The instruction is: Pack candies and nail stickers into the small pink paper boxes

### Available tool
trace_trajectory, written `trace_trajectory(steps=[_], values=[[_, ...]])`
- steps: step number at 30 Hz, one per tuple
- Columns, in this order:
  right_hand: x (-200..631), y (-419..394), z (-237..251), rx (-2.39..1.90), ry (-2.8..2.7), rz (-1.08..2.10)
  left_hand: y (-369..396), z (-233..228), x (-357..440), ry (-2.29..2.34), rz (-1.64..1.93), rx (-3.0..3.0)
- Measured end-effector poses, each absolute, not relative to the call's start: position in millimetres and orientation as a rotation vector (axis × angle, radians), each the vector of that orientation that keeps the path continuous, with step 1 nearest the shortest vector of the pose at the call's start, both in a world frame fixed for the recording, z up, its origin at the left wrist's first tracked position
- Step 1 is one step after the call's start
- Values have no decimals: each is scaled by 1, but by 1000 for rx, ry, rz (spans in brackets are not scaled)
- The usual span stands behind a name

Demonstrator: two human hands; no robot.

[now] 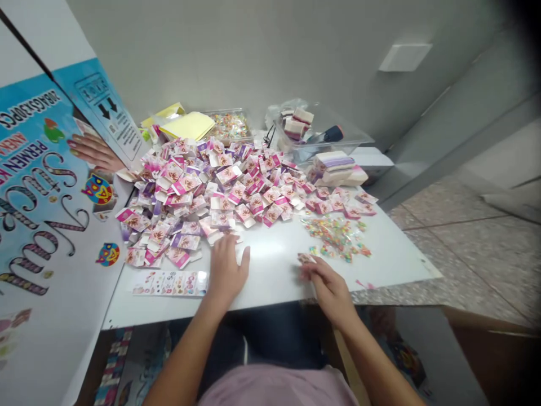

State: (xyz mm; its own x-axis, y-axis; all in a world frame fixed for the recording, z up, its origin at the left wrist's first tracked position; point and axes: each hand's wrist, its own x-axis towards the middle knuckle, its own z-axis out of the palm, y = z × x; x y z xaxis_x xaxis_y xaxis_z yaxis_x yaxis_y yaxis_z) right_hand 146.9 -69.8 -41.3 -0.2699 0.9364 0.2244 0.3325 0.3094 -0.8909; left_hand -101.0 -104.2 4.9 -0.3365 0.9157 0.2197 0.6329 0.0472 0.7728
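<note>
My left hand (228,265) reaches to the front edge of a heap of small pink, purple and white cardboard boxes (228,175). Its thumb stands apart, and its fingertips touch or cover a box at the near edge; I see nothing gripped. Over the bare table, my right hand (332,285) pinches a small printed piece of paper or card (306,258), partly hidden by the fingers. Just beyond that hand lie small colourful wrapped candies (338,234), some in clear plastic. A strip of printed sticker sheets (169,283) lies left of my left hand.
A large printed carton (63,197) stands along the left side. Behind the heap are a clear tray of candies (230,125), yellow paper (188,125) and a clear plastic bin (321,141). Stacked sticker bundles (336,166) sit at the back right of the white table (270,270).
</note>
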Motion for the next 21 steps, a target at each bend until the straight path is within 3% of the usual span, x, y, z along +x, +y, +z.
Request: trace_trajectory(steps=[4, 9, 16, 21], values=[[167, -48, -57, -1406, -2086, 320, -87, -17, -102, 2133, 1000, 1865], [158, -33, -64, -1664, -2140, -4, -97, -22, -65, 1983, 1016, 1931], [150, -9, -48, -1565, -2169, 21, -100, -15, -56, 2252, 687, 1939], [138, -18, -28, -1293, -2012, 401, -104, -19, -67, 2030, 954, 1740]])
